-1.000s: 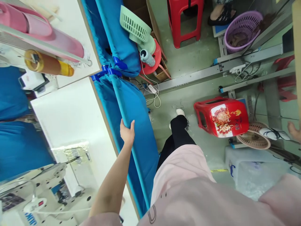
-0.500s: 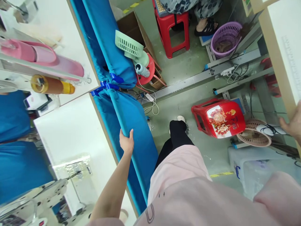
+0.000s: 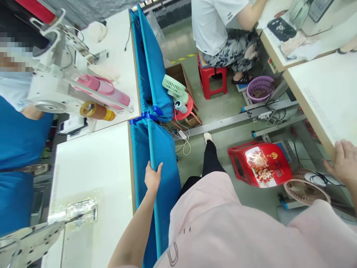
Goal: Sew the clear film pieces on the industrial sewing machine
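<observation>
My left hand (image 3: 153,179) is closed round the cloth-covered rim rail of a blue fabric trough (image 3: 170,156), which hangs along the edge of a white sewing table (image 3: 92,160). The thumb lies on the inner side of the rail and the fingers curl over the other. At the right edge, my right hand (image 3: 343,160) rests on the corner of another white table (image 3: 331,93), fingers flat on top and thumb apart, with nothing held. Blue clips (image 3: 150,114) join this trough to a second blue trough (image 3: 154,63) farther ahead.
A red stool (image 3: 262,163) with a flower print and a tan basket (image 3: 306,190) stand on the right. A metal floor beam (image 3: 223,123) crosses ahead, with a white cable (image 3: 185,139) near it. Past it are a green fan (image 3: 174,85), a cardboard box (image 3: 180,74) and a seated co-worker (image 3: 214,33).
My view has tilted up and shows more of the room ahead. One foot has stepped forward toward the beam. My right hand now lies farther onto the table; the left keeps its hold on the rail.
</observation>
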A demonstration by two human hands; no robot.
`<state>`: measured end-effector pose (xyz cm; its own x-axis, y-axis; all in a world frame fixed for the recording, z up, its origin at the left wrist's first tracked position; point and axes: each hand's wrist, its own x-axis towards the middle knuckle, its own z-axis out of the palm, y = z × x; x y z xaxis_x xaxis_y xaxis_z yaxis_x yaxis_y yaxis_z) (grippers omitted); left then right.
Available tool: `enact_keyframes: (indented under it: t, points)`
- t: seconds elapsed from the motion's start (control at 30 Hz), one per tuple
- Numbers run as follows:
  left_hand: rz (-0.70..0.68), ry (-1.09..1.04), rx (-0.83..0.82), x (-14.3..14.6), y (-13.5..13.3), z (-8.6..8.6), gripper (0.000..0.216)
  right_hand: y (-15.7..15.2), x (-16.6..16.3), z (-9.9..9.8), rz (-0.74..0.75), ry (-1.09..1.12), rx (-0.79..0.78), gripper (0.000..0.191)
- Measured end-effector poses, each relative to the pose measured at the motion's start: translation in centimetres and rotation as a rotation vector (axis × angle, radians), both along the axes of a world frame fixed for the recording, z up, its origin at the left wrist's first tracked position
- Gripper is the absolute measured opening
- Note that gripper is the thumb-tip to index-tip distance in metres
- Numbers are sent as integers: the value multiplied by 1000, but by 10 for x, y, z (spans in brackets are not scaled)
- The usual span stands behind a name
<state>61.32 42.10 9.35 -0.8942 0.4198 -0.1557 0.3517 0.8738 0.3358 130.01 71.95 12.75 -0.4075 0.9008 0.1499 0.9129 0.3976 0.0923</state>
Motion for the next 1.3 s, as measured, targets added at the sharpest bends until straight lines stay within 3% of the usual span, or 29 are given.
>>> enact_keyframes:
  t: [0.3, 0.6, 0.9, 1.07, 1.3]
  points:
    - [7, -9, -4, -1, -1, 2, 61, -6, -2, -2, 27, 73, 2, 88]
    - [12, -6, -5, 3, 3, 6, 54, 0, -1, 1, -26, -42, -10, 84]
    - [-45, 13, -51, 4, 8, -5, 49, 7, 5, -3, -90, -133, -167, 91]
    - [-49, 24, -27, 4, 8, -8, 57, 6, -3, 2, -92, -65, -184, 85]
    - [-48, 13, 21, 5, 7, -10, 61, 4, -5, 6, -30, -5, -189, 91]
